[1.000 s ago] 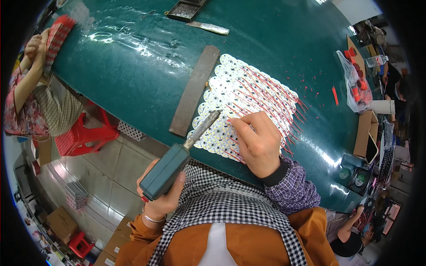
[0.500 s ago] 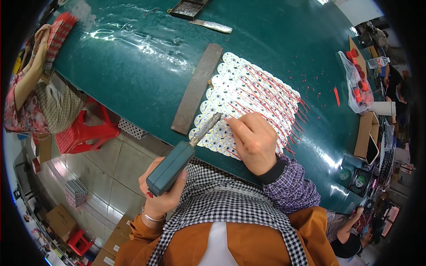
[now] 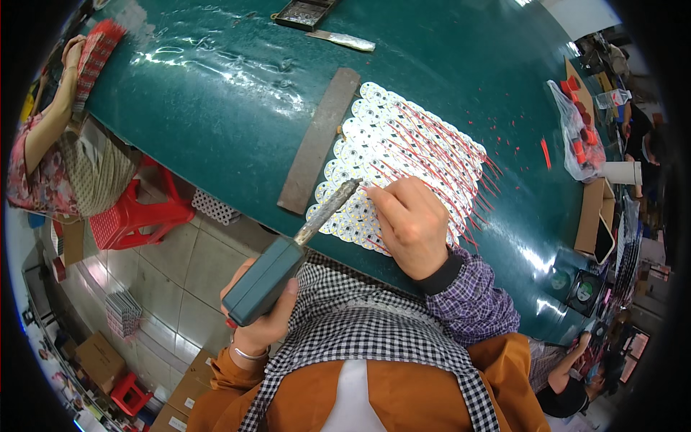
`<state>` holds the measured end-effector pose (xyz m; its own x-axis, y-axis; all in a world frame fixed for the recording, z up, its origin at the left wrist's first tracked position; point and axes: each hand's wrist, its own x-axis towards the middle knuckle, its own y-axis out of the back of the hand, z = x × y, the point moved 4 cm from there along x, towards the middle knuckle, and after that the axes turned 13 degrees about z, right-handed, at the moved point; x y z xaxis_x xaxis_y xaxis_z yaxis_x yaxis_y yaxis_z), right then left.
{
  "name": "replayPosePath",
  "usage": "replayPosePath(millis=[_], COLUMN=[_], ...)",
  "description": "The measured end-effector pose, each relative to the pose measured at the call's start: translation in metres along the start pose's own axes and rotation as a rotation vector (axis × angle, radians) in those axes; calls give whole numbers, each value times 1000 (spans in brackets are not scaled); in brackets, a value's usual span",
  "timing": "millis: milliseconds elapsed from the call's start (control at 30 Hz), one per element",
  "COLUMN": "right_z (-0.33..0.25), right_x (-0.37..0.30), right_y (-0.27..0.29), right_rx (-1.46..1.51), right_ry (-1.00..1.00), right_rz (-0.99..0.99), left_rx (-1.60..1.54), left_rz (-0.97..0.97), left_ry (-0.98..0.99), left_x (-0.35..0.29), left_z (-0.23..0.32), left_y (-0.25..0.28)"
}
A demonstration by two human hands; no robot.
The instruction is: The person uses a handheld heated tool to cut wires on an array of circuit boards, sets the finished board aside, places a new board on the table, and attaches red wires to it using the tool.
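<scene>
My left hand [image 3: 265,311] is closed around the green handle of a soldering iron [image 3: 268,277]. The iron's crusted metal barrel slants up and right, its tip over a panel of white round circuit boards [image 3: 360,115]. Rows of thin red wires [image 3: 432,137] lie across that panel, their loose ends hanging past its right edge. Close to the iron's tip, my right hand [image 3: 414,227] pinches thumb and forefinger together over the boards. A red wire seems to be between those fingertips, largely hidden by them. A flat brown bar [image 3: 320,140] lies along the panel's left side.
On the green table [image 3: 216,129] lie a black tray [image 3: 306,11] and a foil-wrapped blade-like piece [image 3: 344,40]. Red wire scraps [image 3: 545,154] and a plastic bag of red spools [image 3: 576,133] are at right. Another person's arm [image 3: 54,115] holds a red bundle beside a red stool [image 3: 140,209].
My left hand and the soldering iron have shifted slightly down and left at the handle, while the tip stays near the right fingertips. The right hand has moved up very slightly.
</scene>
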<state>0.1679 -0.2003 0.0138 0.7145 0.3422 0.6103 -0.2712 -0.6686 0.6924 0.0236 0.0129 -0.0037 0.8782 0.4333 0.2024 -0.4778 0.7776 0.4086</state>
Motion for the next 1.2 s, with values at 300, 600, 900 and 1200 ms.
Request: replayPosePath(millis=[300, 600, 900, 1200], right_z=[-7, -9, -9, -10], right_x=[0, -14, -15, -14], right_y=[11, 9, 7, 5], right_rx=[18, 58, 32, 13], right_ry=[3, -44, -41, -36], right_rz=[60, 45, 29, 11], left_rx=[-82, -43, -38, 12], left_rz=[88, 4, -64, -85], left_ry=[98, 76, 116, 53], left_x=[-7, -5, -2, -2], left_z=[2, 7, 11, 13], left_y=[6, 4, 0, -1])
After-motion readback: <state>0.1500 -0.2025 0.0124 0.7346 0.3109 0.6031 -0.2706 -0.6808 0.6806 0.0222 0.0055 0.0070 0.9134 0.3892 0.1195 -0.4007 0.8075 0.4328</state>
